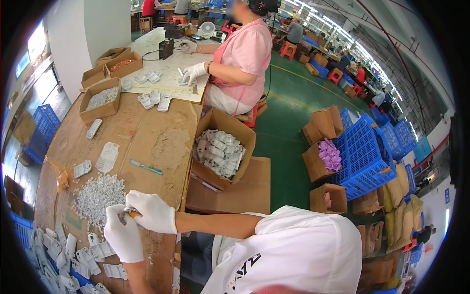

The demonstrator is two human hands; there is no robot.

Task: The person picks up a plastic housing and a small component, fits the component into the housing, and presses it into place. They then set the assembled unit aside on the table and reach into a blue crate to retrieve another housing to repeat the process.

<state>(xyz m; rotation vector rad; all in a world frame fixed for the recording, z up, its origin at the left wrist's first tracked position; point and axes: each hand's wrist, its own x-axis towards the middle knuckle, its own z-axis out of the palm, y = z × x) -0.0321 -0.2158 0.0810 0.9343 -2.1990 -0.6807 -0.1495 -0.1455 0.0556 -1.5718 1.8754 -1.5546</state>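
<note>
Both my hands wear white gloves and meet over the cardboard-covered table (164, 183). Fingers of my right hand (154, 211) are closed round a small orange-and-dark object (133, 214), whose kind I cannot make out. My left hand (122, 237) is closed just below and touches it; whatever sits in its fingers is hidden. Beside my hands lies a heap of small white plastic pieces (100, 197). Several white plastic housings (88, 259) are piled at the near left. A teal pen (146, 167) and a white housing shell (82, 168) lie farther up.
A carton of white housings (220, 152) stands against the table's right side. Across the far end, a person in pink (245, 54) works with gloved hands. Small open boxes (100, 100) line the far left. Blue crates (364, 152) and cartons stand on the green floor, right.
</note>
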